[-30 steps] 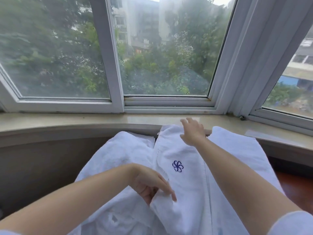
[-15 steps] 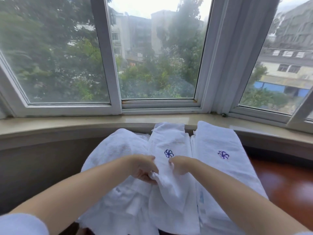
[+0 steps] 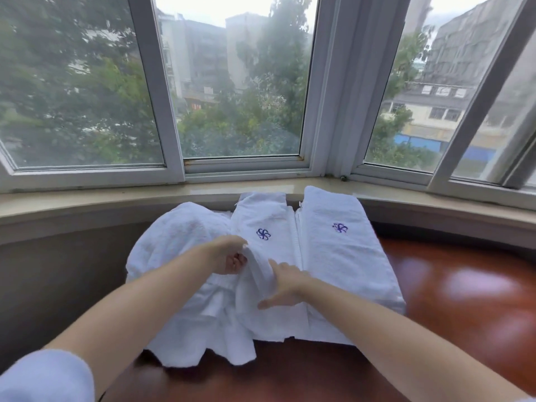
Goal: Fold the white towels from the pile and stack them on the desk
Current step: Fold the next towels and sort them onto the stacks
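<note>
Nearest to the camera, two bare forearms reach forward over the dark red-brown surface (image 3: 470,300), which is glossy and shows bright reflections toward its right side. A pale sleeve (image 3: 43,375) covers the left upper arm at the lower left corner.

The right hand (image 3: 285,287) lies flat on the middle towel (image 3: 269,248), with its fingers straight and spread, so its grip is wide and it holds nothing; it only presses the cloth down. Just beside it, the left hand (image 3: 229,256) has its fingers curled around a raised fold of the same towel, so this grip is holding the towel edge.

The middle towel is long and narrow and carries a blue flower logo (image 3: 263,234) beyond the hands. On its left lies the loose pile of white towels (image 3: 179,242), rumpled, with one corner hanging toward the near edge of the surface. On its right, touching it, lies a folded towel (image 3: 345,256) with the same blue mark.

The far ends of the towels reach the beige window sill (image 3: 116,195) at the far edge of the surface. Behind it stand white window frames (image 3: 162,111), with trees and grey buildings outside.
</note>
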### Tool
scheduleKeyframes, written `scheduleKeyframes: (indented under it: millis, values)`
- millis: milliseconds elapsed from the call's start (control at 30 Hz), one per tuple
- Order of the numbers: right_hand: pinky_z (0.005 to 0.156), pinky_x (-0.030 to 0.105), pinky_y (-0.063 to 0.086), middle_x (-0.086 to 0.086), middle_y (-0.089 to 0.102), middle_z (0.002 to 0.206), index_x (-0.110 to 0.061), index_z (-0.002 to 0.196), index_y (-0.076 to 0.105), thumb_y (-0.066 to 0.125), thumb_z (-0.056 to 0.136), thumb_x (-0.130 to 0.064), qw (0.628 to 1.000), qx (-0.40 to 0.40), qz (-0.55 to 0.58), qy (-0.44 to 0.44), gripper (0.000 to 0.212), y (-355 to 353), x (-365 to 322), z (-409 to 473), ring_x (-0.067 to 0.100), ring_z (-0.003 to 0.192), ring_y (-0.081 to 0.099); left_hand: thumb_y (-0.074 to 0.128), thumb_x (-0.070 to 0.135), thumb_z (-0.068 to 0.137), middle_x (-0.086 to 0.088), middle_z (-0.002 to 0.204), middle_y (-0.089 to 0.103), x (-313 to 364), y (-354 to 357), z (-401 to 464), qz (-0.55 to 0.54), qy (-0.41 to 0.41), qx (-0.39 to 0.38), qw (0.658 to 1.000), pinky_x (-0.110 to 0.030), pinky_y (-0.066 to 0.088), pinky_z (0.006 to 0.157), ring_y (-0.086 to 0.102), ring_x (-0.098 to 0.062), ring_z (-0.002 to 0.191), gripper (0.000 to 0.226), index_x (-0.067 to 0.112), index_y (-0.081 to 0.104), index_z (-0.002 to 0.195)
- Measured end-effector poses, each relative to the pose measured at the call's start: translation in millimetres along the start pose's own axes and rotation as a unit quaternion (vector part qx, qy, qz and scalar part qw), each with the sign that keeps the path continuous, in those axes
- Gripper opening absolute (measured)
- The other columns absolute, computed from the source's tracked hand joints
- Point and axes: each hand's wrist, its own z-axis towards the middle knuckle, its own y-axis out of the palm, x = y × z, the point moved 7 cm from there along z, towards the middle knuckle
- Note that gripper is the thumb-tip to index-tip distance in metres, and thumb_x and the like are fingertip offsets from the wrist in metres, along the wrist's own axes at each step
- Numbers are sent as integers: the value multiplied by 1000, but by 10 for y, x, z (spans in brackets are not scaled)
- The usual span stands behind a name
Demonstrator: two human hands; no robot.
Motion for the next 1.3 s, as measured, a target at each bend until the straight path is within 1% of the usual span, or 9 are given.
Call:
scheduleKeyframes:
  millis: [100,267,400,500,633,733,833,1000,1300]
  values:
    - [82,35,38,11,54,123,-13,134,39,54,86,-18,983,182,-18,13,51,-239,-45,-219,29,112,55,33,1,91,8,39,37,82,49,-93,-25,22,-15,999,-10,19,47,31,-2,32,38,19,41,57]
    - [50,22,30,2,55,50,-13,50,59,72,26,2,860,479,-177,-28,32,-898,-238,-773,21,49,56,38,4,90,5,39,33,260,-38,-255,109,43,-16,993,-11,25,38,33,-6,32,36,18,35,57]
    - [75,31,44,8,63,106,-10,111,62,50,82,-3,991,95,-78,-52,32,-464,-153,-537,28,100,60,49,3,93,-8,65,48,0,-17,-298,206,2,-40,978,-23,52,51,52,-18,53,6,5,49,87]
    - [70,29,49,5,64,89,-8,130,53,62,90,-17,976,-208,58,18,42,45,-73,-604,19,74,63,47,-5,93,-16,75,52,-257,50,-203,255,-21,-53,965,-28,56,56,62,-23,55,17,-4,49,110]
    - [77,31,47,13,62,107,-1,130,53,54,95,-18,996,-80,48,4,38,-223,-91,-465,29,101,62,41,-5,92,-10,71,47,-327,54,-144,295,-38,-51,953,-20,50,40,59,-14,38,9,2,46,95]
    - [97,33,44,16,54,131,-1,126,57,45,95,-11,1000,7,-9,-2,35,-412,-65,-310,31,121,50,43,-1,93,-8,72,48,-291,-2,-113,367,-52,-48,928,-18,47,43,59,-16,58,10,6,50,96]
    - [101,35,43,14,52,133,-4,127,56,40,93,-6,1000,21,-9,16,37,-475,17,-106,30,122,49,47,1,94,-17,79,53,-100,-27,45,373,-11,-9,928,-29,54,55,58,-25,63,29,-9,52,121]
    - [98,34,44,15,51,134,-4,130,51,38,91,-4,998,50,31,30,41,-633,149,299,30,121,49,44,0,88,-21,73,53,332,-37,404,365,103,85,921,-48,58,71,60,-33,62,14,-6,56,93]
    - [90,32,42,17,37,142,-10,142,36,35,95,-7,991,68,93,61,48,-730,353,1006,31,121,48,58,15,86,-9,102,50,670,-196,1097,323,132,108,931,-35,50,78,53,-26,89,20,16,40,95]
